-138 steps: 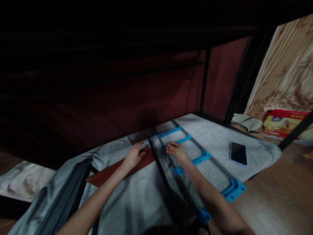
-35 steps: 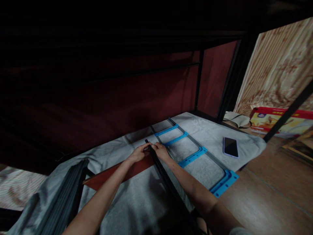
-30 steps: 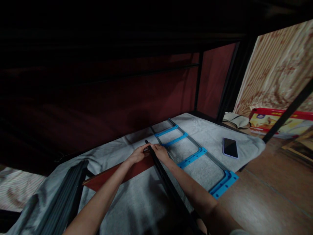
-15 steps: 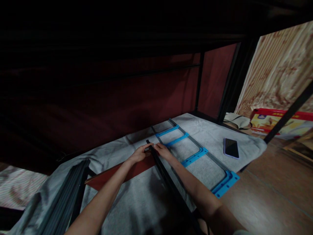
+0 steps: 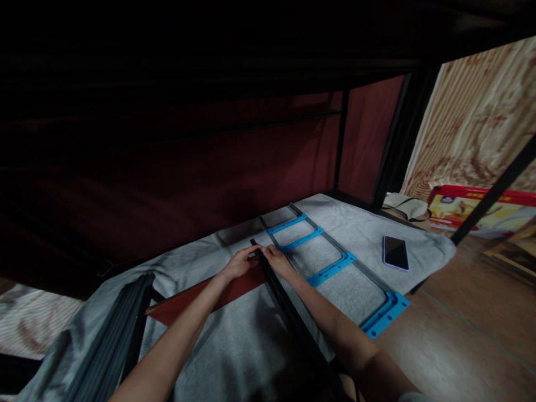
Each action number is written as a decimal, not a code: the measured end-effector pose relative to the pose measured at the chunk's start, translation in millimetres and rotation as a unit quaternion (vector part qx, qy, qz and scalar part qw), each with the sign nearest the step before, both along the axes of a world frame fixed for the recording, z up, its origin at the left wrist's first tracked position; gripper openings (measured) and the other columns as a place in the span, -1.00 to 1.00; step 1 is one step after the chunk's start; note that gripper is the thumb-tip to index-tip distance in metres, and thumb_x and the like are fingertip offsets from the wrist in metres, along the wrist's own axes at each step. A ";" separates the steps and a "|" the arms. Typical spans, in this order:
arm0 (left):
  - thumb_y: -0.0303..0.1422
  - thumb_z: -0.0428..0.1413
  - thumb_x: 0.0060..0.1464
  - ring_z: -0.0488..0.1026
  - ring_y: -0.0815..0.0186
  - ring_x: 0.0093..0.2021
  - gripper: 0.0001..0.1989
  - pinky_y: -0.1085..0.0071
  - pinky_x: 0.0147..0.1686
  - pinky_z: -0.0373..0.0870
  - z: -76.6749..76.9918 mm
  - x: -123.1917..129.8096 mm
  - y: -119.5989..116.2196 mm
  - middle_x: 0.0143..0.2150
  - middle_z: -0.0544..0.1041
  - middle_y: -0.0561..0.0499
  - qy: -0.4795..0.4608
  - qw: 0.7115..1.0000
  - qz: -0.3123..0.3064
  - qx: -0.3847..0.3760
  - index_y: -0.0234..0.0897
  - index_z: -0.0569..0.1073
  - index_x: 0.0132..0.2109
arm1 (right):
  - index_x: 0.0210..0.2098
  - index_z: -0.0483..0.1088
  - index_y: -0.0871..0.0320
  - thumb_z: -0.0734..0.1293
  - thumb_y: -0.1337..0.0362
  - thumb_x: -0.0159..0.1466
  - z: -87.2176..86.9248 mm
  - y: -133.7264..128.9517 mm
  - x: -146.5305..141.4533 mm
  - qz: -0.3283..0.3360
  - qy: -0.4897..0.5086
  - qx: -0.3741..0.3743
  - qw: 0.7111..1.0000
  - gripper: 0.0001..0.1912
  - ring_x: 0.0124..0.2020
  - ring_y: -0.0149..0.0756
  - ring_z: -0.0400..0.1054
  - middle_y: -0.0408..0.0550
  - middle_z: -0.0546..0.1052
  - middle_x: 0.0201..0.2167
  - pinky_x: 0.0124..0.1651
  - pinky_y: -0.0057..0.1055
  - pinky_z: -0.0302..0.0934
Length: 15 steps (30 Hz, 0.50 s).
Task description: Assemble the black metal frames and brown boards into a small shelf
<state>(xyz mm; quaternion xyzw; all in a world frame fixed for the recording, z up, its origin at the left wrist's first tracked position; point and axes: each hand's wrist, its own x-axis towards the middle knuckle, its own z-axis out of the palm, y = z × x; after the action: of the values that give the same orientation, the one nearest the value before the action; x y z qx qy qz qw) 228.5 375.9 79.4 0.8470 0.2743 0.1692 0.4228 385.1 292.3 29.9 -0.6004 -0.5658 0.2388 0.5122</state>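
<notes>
While the left grip point(image 5: 238, 263) lay flat over the brown board some seconds earlier and the right grip point(image 5: 276, 261) held a slim piece well apart from it, both have now come together at the far end of the black bar point(image 5: 288, 310). Against the frame half a second back little differs: the right fingers sit slightly closer to the bar, which itself has hardly shifted. The left grip pinches the bar just short of its tip, the index finger reaching across the top. The right grip is bent in against the bar's right side; whether it pinches something small there cannot be told. The bar lies between the two, its tip jutting just beyond the fingers and its length running back toward the person, past the right forearm.

Next to the bar, on the left, the brown board point(image 5: 245, 286) lies partly under the left hand and forearm. On the right stands out a ladder-like frame with blue crosspieces point(image 5: 333, 269), near the right forearm. Farther out, a phone point(image 5: 396, 253) rests on the grey cloth point(image 5: 234, 346), and a bundle of dark grey rods point(image 5: 111, 335) lies at the left.
</notes>
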 end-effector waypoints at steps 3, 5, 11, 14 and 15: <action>-0.46 0.15 -0.12 0.50 0.19 -0.07 -0.46 0.31 -0.04 0.45 1.4 1.3 -0.8 -0.12 0.60 -0.07 0.000 1.000 0.007 0.007 -0.31 0.51 0.10 | -0.33 0.37 0.08 0.13 0.16 0.39 -1.0 2.5 -2.0 -0.027 0.034 -0.027 0.999 -0.74 -0.30 -0.30 0.35 -0.15 0.45 -0.40 -0.21 -0.40 0.22; -0.46 0.14 -0.12 0.49 0.19 -0.06 -0.45 0.32 -0.04 0.44 2.9 1.2 -1.7 -0.11 0.59 -0.06 -0.002 1.000 -0.002 0.007 -0.30 0.51 0.10 | -0.36 0.36 0.06 0.14 0.14 0.38 -0.7 3.6 -4.2 -0.030 0.040 -0.028 0.998 -0.73 -0.28 -0.29 0.35 -0.14 0.46 -0.40 -0.16 -0.39 0.21; -0.46 0.14 -0.11 0.50 0.24 -0.16 -0.49 0.38 -0.14 0.45 9.4 -3.4 -6.2 -0.17 0.60 -0.05 0.003 1.000 -0.005 0.010 -0.33 0.53 0.07 | -0.34 0.39 0.06 0.13 0.03 0.38 -2.7 -2.2 -5.8 -0.003 0.081 -0.008 0.997 -0.66 -0.28 -0.30 0.34 -0.13 0.46 -0.39 -0.15 -0.39 0.20; -0.45 0.15 -0.11 0.49 0.25 -0.20 -0.51 0.39 -0.17 0.45 13.6 -2.7 -9.3 -0.18 0.60 -0.03 0.008 1.000 -0.003 0.023 -0.33 0.54 0.05 | -0.39 0.34 0.08 0.18 0.07 0.34 -2.4 -6.3 -4.1 0.000 0.109 0.008 0.994 -0.72 -0.34 -0.33 0.30 -0.19 0.40 -0.46 -0.23 -0.43 0.17; -0.45 0.15 -0.11 0.49 0.25 -0.19 -0.51 0.40 -0.17 0.45 15.3 -1.8 -10.5 -0.17 0.60 -0.03 0.009 1.000 -0.004 0.030 -0.31 0.54 0.05 | -0.41 0.32 0.08 0.19 0.08 0.33 -1.0 -7.3 -3.5 0.000 0.111 0.013 0.994 -0.73 -0.36 -0.34 0.28 -0.20 0.38 -0.47 -0.24 -0.43 0.16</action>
<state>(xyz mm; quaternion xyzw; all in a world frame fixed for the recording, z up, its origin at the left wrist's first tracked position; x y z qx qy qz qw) 226.7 365.4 94.7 0.8618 0.2694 0.1684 0.3954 381.6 285.0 28.9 -0.5638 -0.5085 0.2964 0.5794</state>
